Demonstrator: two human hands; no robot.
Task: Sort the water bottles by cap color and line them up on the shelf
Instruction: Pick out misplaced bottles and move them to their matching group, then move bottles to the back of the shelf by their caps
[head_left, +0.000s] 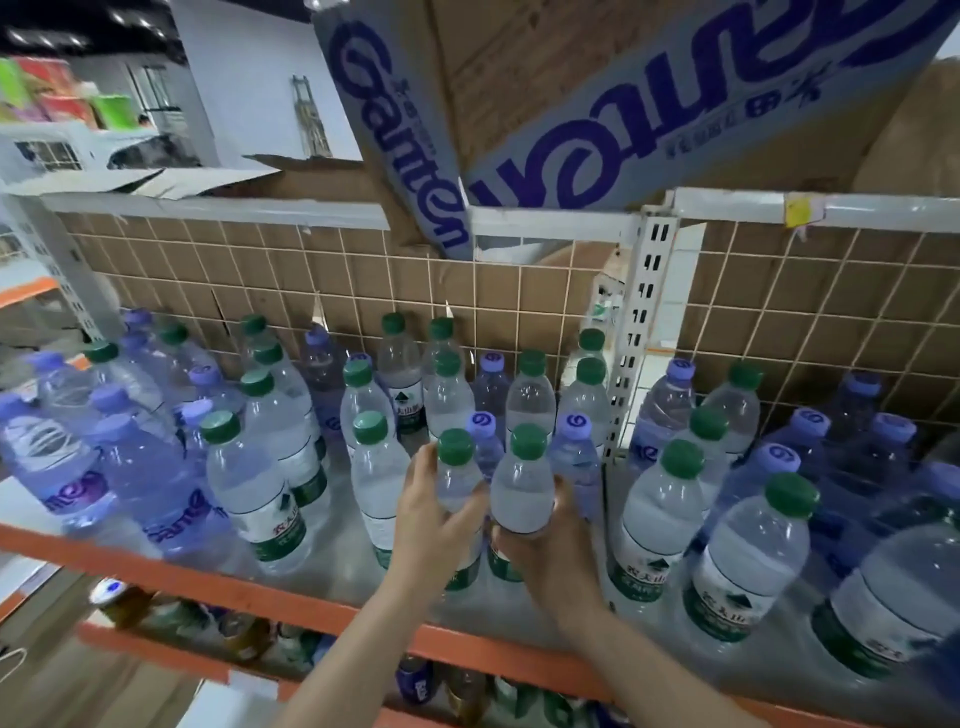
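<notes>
Water bottles with green caps and purple caps stand all mixed up on the shelf (311, 605). The left hand (434, 525) holds one green-cap bottle (457, 480), with its fingers curled round the clear middle part. The right hand (545, 540) holds a second green-cap bottle (522, 486) the same way, from the right side and below. Both bottles stand up tall, caps on top, and their sides are touching or almost touching. They sit near the front middle of the shelf, just above its orange front edge (208, 582).

Right behind the two held bottles stand two purple-cap bottles (571, 452). More green caps stand just to the left, so I think that is the way these two should go. They need to stay upright as they slide or lift.

To the far left, purple-tinted bottles (150, 478) lean over in a bunch. To the right of the white metal post (641, 332), more green and purple ones are still mixed.

A wire grid (519, 291) with brown cardboard behind it backs the shelf. A big cardboard box (597, 104) with purple letters sits above. Other drinks (119, 603) show on the shelf below.
</notes>
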